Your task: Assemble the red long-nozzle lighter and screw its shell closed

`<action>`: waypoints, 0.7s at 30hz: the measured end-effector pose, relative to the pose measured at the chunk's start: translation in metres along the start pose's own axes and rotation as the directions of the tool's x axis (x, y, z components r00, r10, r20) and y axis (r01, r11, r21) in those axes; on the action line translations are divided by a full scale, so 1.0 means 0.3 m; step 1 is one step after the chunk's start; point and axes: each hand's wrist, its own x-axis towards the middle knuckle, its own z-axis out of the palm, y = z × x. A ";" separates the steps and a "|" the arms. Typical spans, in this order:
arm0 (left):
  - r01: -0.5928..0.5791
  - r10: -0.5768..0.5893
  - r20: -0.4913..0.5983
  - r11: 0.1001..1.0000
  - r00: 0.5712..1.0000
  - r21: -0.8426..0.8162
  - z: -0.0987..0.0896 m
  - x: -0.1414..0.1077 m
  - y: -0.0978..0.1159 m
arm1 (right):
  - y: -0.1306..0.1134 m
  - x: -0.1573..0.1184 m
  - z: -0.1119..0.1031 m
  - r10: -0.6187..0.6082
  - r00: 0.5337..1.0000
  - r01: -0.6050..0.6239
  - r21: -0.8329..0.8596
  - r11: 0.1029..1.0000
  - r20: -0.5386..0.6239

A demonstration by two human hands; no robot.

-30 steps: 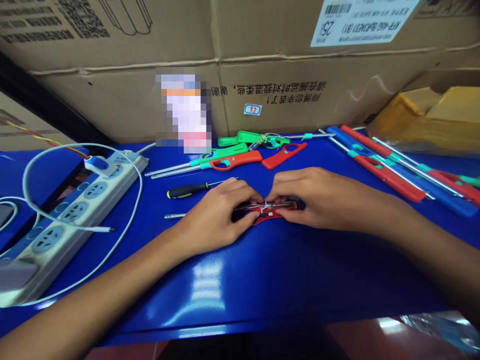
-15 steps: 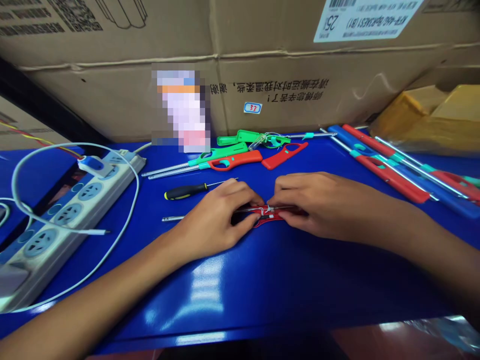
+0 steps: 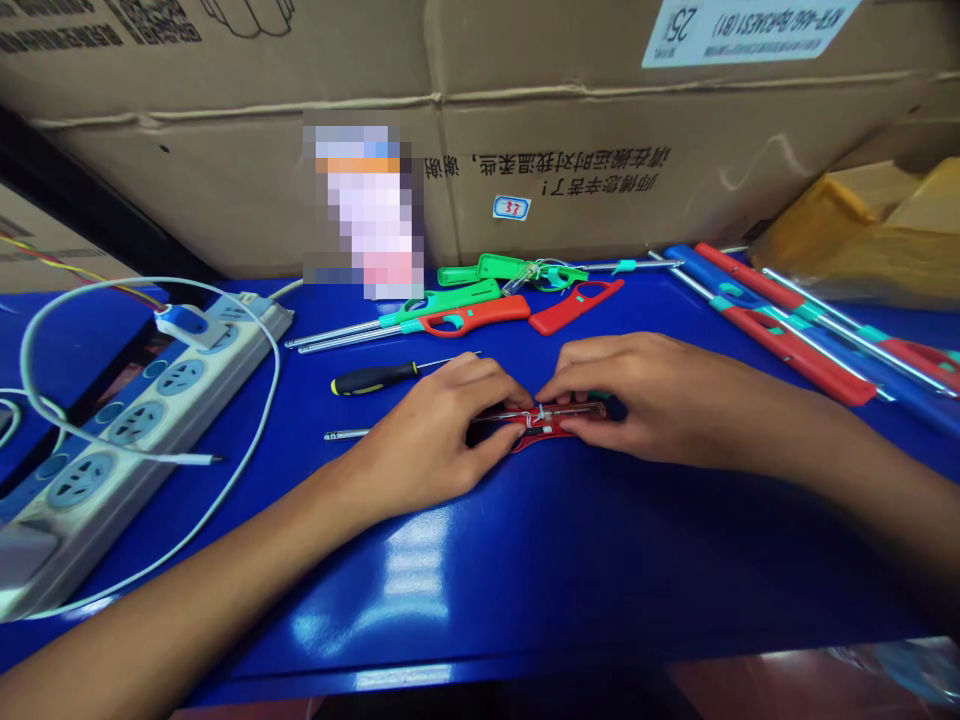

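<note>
An opened red long-nosed lighter [image 3: 553, 425] lies on the blue table in front of me, its inner parts and thin wires exposed. My left hand [image 3: 461, 425] pinches its front end between thumb and fingers; the metal tube pokes out to the left beneath that hand. At the handle end, my right hand [image 3: 611, 395] has its thumb along the near edge and its fingertips on the far edge. Just beyond my left hand rests a black-and-yellow screwdriver [image 3: 375, 379]. Farther back is a loose red handle shell [image 3: 576, 306].
Green [image 3: 465, 296] and orange lighters [image 3: 480, 315] lie behind the screwdriver, near an opened green lighter [image 3: 502, 268]. Several red and blue lighters [image 3: 795, 350] are at right. A power strip [image 3: 135, 430] with a white cable stands at left. Cardboard boxes [image 3: 570, 130] line the back.
My right hand has shifted slightly and its fingers have lifted and opened a little, uncovering more of the red lighter's handle. My left hand keeps its hold. The view has tilted slightly.
</note>
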 end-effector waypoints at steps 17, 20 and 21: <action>-0.035 0.026 0.073 0.993 0.997 0.117 -0.021 -0.002 0.014 | 0.018 -0.001 0.005 -0.070 0.998 0.070 -0.051 0.996 -0.005; -0.062 0.049 0.087 0.985 0.995 0.162 -0.057 -0.002 0.022 | 0.014 -0.002 -0.004 -0.059 0.998 0.059 -0.032 0.998 -0.017; -0.065 0.051 0.087 0.984 0.995 0.167 -0.074 -0.002 0.022 | 0.012 -0.003 -0.010 -0.061 0.998 0.060 -0.021 0.998 -0.020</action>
